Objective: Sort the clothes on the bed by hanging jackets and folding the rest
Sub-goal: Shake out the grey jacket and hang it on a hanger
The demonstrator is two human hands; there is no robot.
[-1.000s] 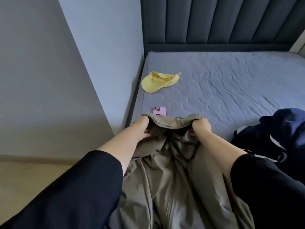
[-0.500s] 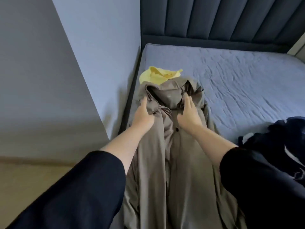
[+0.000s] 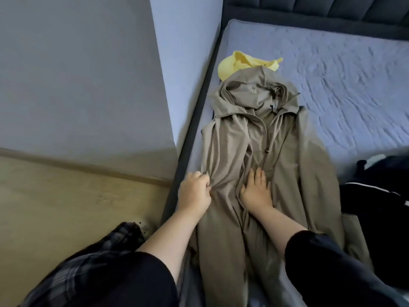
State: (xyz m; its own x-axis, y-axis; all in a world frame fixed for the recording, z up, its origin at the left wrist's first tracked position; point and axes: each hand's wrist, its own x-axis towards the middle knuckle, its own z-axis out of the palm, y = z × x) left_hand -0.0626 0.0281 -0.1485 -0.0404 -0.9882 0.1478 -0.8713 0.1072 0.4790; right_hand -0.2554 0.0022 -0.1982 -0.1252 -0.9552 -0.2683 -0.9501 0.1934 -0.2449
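A long olive-brown hooded jacket [image 3: 294, 151] lies spread lengthwise along the left side of the bed [image 3: 332, 69], hood toward the headboard. My left hand [image 3: 194, 191] pinches a bunch of its fabric at the left edge, near the bed's side. My right hand [image 3: 254, 189] lies flat with straight fingers on the jacket's front, beside the zip line. A yellow garment [image 3: 230, 65] sits beyond the hood, partly covered by it. A dark navy pile of clothes [image 3: 380, 196] with white trim lies on the right.
A grey wall panel [image 3: 88, 74] and wooden floor [image 3: 66, 207] fill the left. The dark padded headboard [image 3: 332, 12] runs along the far side of the bed. The blue quilted mattress stretches to the far right.
The jacket went from being held bunched at its collar to lying stretched out, covering the pink phone. Both hands slid down from the collar to its middle; the left now pinches fabric.
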